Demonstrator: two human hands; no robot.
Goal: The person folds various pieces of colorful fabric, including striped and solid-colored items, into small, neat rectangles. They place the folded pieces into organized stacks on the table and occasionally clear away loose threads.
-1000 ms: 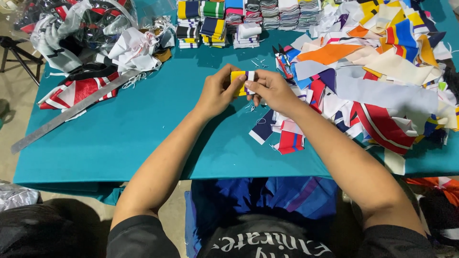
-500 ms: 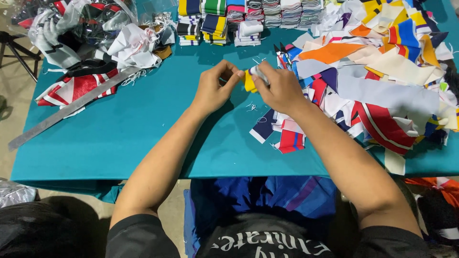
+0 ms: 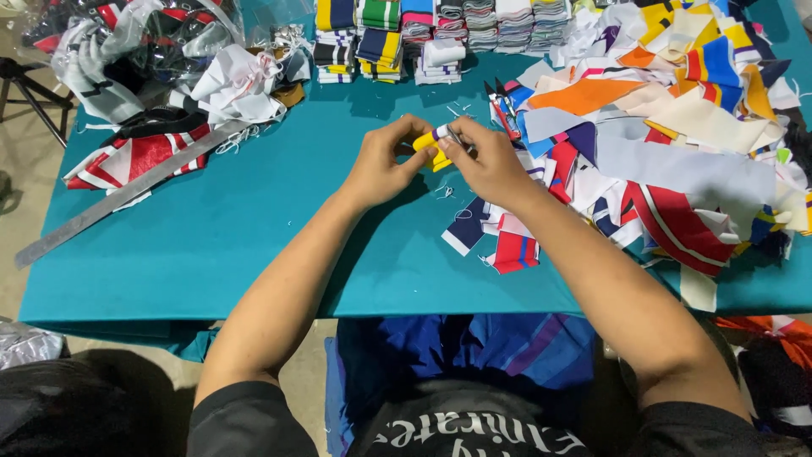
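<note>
Both hands meet over the teal table (image 3: 211, 228), pinching one small yellow, white and purple fabric strip (image 3: 431, 142). My left hand (image 3: 382, 165) grips its left end with thumb and fingers. My right hand (image 3: 484, 161) holds the right end, and a thin metal tool tip shows between its fingers at the strip. Loose thread bits lie on the table just under the hands.
A big heap of coloured fabric scraps (image 3: 677, 144) fills the right side. Folded strip stacks (image 3: 423, 34) line the far edge. A long metal ruler (image 3: 127, 195) lies at left near a plastic bag of cloth (image 3: 144, 51). Red-handled snips (image 3: 505, 112) rest beside the heap.
The hands have stayed together on the strip, shifting only slightly while the fingers rework their grip on it. The view has tilted a little.
</note>
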